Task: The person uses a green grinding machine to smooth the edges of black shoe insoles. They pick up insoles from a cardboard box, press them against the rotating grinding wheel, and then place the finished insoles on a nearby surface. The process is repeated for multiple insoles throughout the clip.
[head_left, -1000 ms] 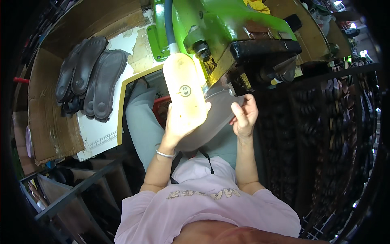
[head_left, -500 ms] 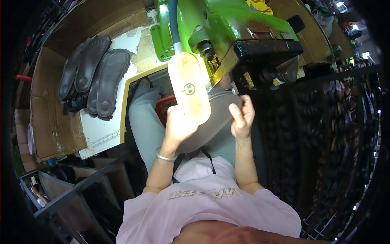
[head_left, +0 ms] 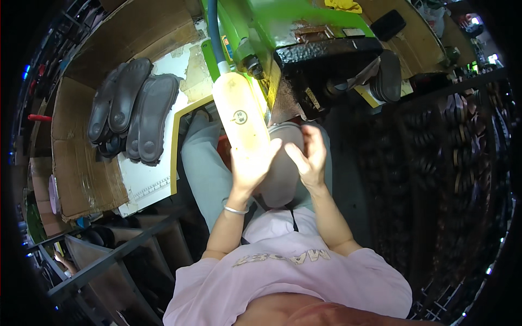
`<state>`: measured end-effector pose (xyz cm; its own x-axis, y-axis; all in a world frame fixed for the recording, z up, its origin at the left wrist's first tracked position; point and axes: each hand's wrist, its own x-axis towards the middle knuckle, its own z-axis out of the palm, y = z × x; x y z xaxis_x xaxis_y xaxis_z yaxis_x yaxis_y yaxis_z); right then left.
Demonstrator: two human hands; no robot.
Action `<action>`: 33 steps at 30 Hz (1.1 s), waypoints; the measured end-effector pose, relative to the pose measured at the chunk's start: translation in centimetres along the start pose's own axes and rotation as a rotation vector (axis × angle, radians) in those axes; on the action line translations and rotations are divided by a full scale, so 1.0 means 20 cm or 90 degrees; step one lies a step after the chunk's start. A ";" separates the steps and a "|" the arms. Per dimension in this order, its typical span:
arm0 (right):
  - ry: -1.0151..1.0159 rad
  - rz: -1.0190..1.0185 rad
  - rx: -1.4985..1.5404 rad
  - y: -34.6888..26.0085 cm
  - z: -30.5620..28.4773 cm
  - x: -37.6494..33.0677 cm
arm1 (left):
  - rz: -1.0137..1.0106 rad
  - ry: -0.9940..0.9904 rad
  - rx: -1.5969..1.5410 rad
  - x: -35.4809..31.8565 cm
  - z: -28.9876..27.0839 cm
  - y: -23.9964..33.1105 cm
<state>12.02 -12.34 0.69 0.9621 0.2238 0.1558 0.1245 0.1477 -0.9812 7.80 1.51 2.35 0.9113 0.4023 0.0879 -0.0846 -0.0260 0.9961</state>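
Observation:
A smooth grey shoe sole [head_left: 283, 182] lies above my lap, its far end under the working head of a green sewing machine [head_left: 304, 19]. My left hand [head_left: 251, 169] is closed on the sole's left side, thumb on top; some fingers are hidden below the glowing lamp. Near the sole's right edge is my right hand [head_left: 312, 160], its thumb stretched out and apart from the bent, slightly blurred fingers. Whether it touches the edge is hard to tell. The oblong yellow lamp [head_left: 239, 108] hangs from a blue-grey flexible neck over my left hand.
Several dark grey soles [head_left: 157, 117] lie at the left on a white tabletop [head_left: 147, 190], beside a cardboard box wall [head_left: 89, 163]. More dark soles [head_left: 387, 76] rest right of the machine. A metal-framed rack [head_left: 103, 261] stands at the lower left. A yellow cloth [head_left: 343, 5] lies on the machine.
The sole has turned, so its near end points more straight toward me. My right hand has shifted left and down, its thumb and fingers parting. The whole view has shifted slightly.

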 end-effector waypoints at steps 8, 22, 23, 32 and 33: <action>-0.043 0.350 0.109 0.13 -0.55 -0.60 | 0.075 0.038 0.052 -0.01 0.12 -0.12; 0.102 0.075 0.144 -0.22 -0.62 0.26 | 0.007 -0.042 -0.050 0.00 0.00 -0.13; 0.083 0.074 0.147 -0.22 -0.59 0.30 | 0.007 -0.045 -0.102 0.00 -0.01 -0.12; 0.062 0.036 0.191 -0.12 -0.45 0.32 | 0.003 -0.019 -0.121 -0.01 -0.17 0.01; 0.070 0.021 0.183 -0.12 -0.47 0.32 | 0.000 -0.042 -0.087 -0.01 -0.17 0.01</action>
<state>20.25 -20.39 3.01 0.9870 0.1293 0.0951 0.0338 0.4118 -0.9106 6.23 4.49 2.57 0.9356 0.3405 0.0937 -0.1352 0.1001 0.9857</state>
